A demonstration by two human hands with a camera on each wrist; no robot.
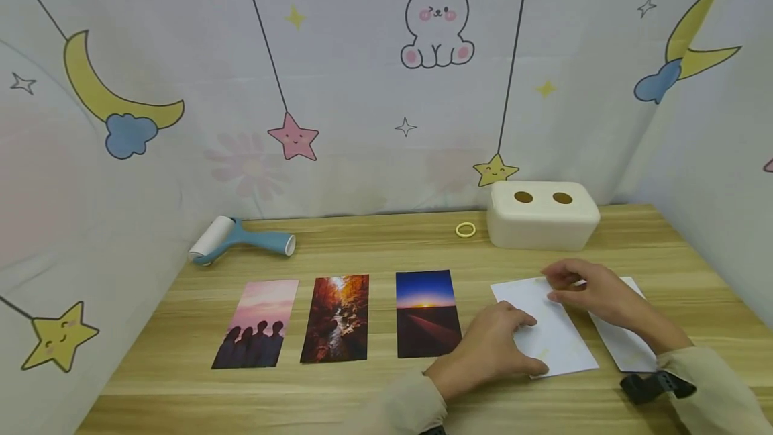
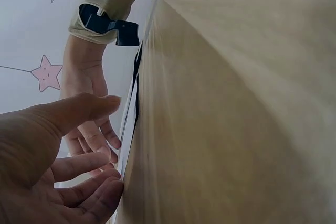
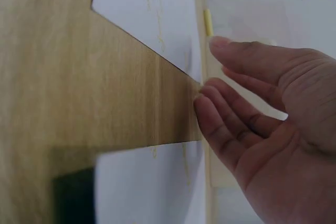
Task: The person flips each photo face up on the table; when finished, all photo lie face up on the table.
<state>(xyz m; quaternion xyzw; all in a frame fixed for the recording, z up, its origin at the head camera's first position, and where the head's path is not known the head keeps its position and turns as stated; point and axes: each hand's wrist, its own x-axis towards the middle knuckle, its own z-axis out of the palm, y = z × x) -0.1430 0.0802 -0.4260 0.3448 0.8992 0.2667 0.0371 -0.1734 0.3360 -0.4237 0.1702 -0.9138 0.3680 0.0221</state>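
A white card (image 1: 552,334) with faint yellow marks lies at a slant on the wooden table. My left hand (image 1: 492,349) rests at its left side, thumb and fingers spread apart at the card. Over the card's upper right edge is my right hand (image 1: 594,293), its fingers loosely bent; in the right wrist view nothing shows between thumb and fingertips. A second white card (image 1: 628,344) lies partly under the right forearm. Yellow handwriting-like lines run across the nearer white card (image 3: 149,187) and the farther one (image 3: 147,14) in the right wrist view.
Three photo cards lie in a row: a pink-sky silhouette (image 1: 256,324), an autumn stream (image 1: 336,317) and a sunset road (image 1: 427,314). Behind them are a blue-handled lint roller (image 1: 241,240), a yellow ring (image 1: 466,229) and a cream box (image 1: 540,220) with two holes.
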